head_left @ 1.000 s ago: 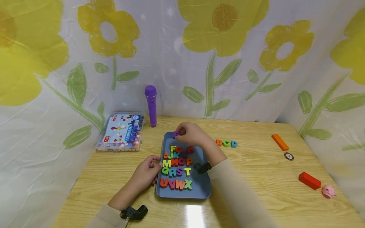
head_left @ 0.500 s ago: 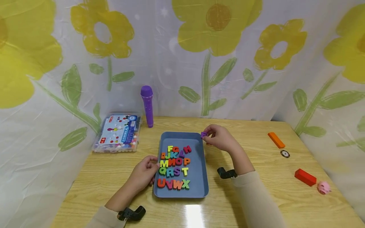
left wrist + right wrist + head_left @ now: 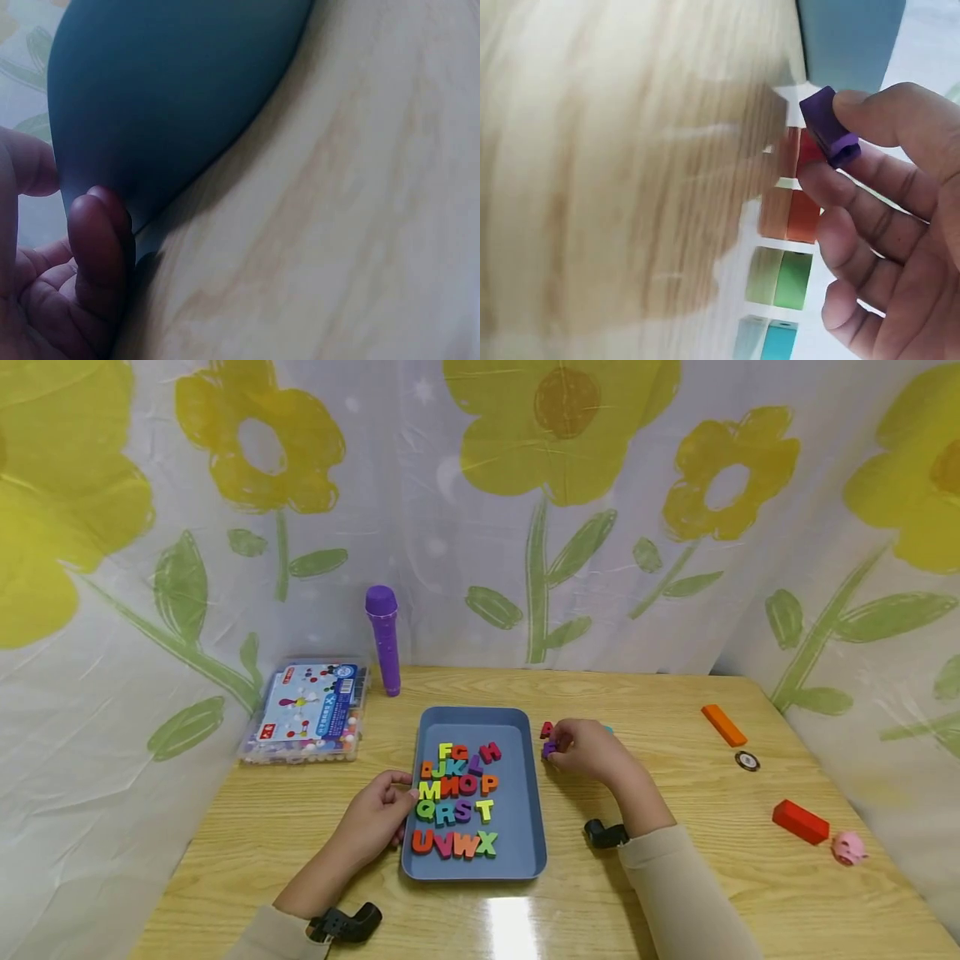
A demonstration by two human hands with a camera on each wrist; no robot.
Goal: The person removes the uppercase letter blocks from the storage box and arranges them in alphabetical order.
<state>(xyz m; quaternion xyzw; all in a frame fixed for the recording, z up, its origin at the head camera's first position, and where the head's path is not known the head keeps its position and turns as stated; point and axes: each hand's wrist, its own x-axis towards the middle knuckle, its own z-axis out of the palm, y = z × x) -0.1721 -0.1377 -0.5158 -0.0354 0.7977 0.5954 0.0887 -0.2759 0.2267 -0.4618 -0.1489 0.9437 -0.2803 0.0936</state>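
Observation:
My right hand (image 3: 596, 752) pinches a purple letter E (image 3: 549, 749) between thumb and fingertips, just off the tray's right side. In the right wrist view the purple letter (image 3: 826, 127) is tilted, seen from its edge. Behind it a row of letters stands on the table: a red A (image 3: 547, 729), then an orange (image 3: 802, 216), a green (image 3: 793, 280) and a teal one (image 3: 780, 341). My left hand (image 3: 378, 810) holds the left rim of the blue-grey tray (image 3: 517, 852). Inside lie rows of coloured letters, from F (image 3: 446, 751) to X (image 3: 487, 843).
Back left are a clear plastic case (image 3: 303, 710) of coloured pieces and an upright purple microphone (image 3: 385, 639). Toward the right edge lie an orange block (image 3: 724, 725), a round chip (image 3: 747, 761), a red block (image 3: 800, 822) and a pink pig head (image 3: 848, 848). A flowered curtain (image 3: 420, 510) hangs behind.
My right hand has carried the purple E from the tray's far end over the right rim, then down beside the red A. The left hand stays at the tray.

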